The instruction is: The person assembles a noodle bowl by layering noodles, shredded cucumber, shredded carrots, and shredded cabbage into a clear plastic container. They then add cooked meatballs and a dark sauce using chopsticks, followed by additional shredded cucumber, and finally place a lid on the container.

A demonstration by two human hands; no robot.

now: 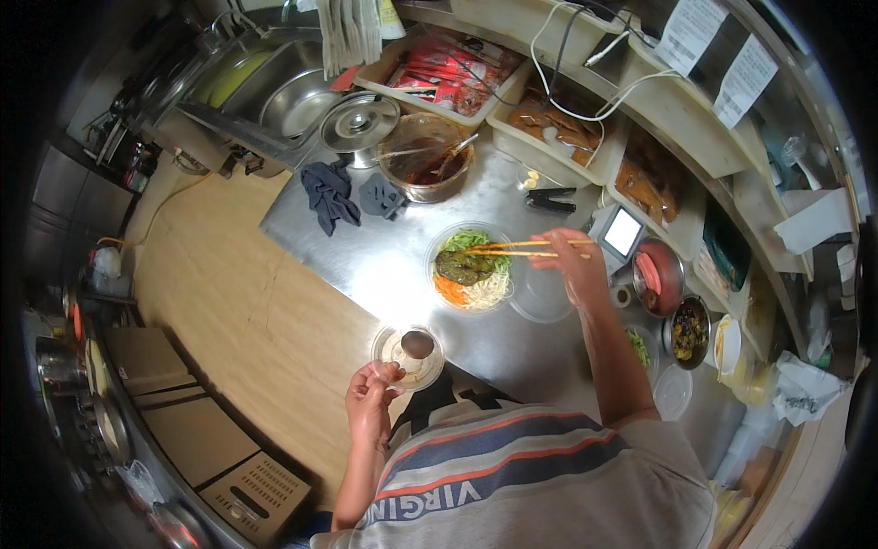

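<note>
My right hand [569, 263] is closed around a pair of wooden chopsticks [526, 244]. Their tips rest on dark green seasoned leaves [464, 266] in a round clear bowl [430, 291] on the steel table. Green shreds [471, 240], orange shreds [449, 290] and pale strips [487, 291] surround the leaves. Close to my body, my left hand [369, 392] pinches the near rim of a clear round container [437, 370]. Pale stuff shows in that container, with a dark round bowl-shaped piece [417, 344] over it; whether this is a ladle I cannot tell.
A clear lid [546, 297] lies right of the bowl. Farther back stand a pot of dark sauce [426, 191], a pot lid [360, 122], dark cloths [331, 194] and a black stapler-like tool [551, 199]. Food tubs [547, 165], a scale [622, 231] and metal bowls [688, 329] line the right.
</note>
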